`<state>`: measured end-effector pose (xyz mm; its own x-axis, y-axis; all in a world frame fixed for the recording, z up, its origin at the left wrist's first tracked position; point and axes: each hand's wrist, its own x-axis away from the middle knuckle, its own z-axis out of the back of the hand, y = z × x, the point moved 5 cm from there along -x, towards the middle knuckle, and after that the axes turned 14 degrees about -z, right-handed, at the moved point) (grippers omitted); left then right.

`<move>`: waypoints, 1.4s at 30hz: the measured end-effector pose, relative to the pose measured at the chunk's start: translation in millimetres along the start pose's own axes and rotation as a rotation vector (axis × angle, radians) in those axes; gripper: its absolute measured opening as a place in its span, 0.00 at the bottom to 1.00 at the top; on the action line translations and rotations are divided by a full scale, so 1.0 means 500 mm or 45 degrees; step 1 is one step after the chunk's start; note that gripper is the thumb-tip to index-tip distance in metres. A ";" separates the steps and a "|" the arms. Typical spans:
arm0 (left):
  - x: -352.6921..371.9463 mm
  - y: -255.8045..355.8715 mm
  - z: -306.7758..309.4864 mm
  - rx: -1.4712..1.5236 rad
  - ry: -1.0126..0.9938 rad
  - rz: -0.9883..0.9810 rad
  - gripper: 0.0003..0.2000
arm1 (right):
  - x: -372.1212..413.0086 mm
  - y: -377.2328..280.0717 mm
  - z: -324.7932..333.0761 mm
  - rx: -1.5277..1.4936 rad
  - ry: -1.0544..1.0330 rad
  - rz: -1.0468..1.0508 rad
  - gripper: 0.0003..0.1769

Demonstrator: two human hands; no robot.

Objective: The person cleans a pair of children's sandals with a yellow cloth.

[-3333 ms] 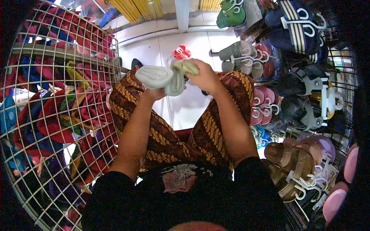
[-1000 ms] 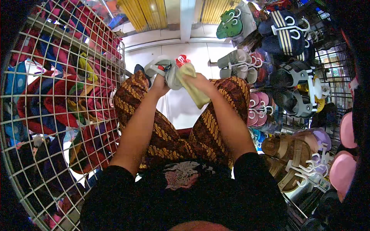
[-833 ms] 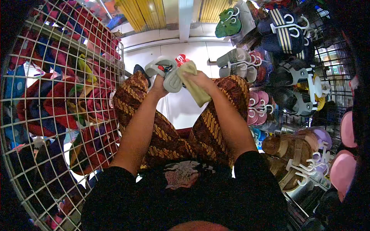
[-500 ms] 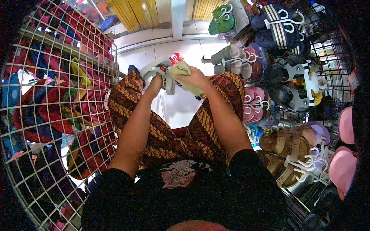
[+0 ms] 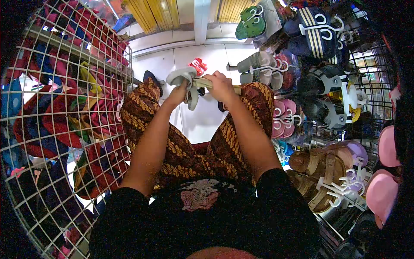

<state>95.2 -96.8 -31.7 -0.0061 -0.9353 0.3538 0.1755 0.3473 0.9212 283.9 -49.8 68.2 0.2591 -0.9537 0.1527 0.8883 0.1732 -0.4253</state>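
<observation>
1. Clasped round a pair of pale grey sandals is the person's left grip; the right grip is closed on a yellowish cloth.
2. Between the patterned trouser knees, the sandals are held above the white tiled floor. The cloth reaches toward their right side; whether it touches them, one cannot tell.
3. Beyond the hands, red footwear lies on the floor.
4. Brightly coloured items show through a wire grid at left; hanging footwear lines the right.

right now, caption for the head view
Left hand holding pale sandals, right hand gripping a yellowish cloth, above a white tiled floor.
</observation>
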 end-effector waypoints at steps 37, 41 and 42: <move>-0.029 -0.036 0.053 -0.198 0.423 -0.062 0.40 | 0.019 -0.032 -0.011 -0.161 -0.378 0.168 0.19; -0.044 -0.065 0.065 -0.430 0.461 -0.057 0.37 | 0.026 -0.052 -0.016 -0.219 -0.426 0.317 0.19; -0.057 -0.091 0.070 -0.586 0.412 -0.070 0.36 | 0.028 -0.053 -0.013 -0.219 -0.424 0.328 0.19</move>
<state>52.8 -83.7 -77.8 0.2622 -0.9494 0.1730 0.5952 0.3002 0.7454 261.4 -69.3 76.0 0.5960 -0.7491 0.2891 0.7105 0.3243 -0.6245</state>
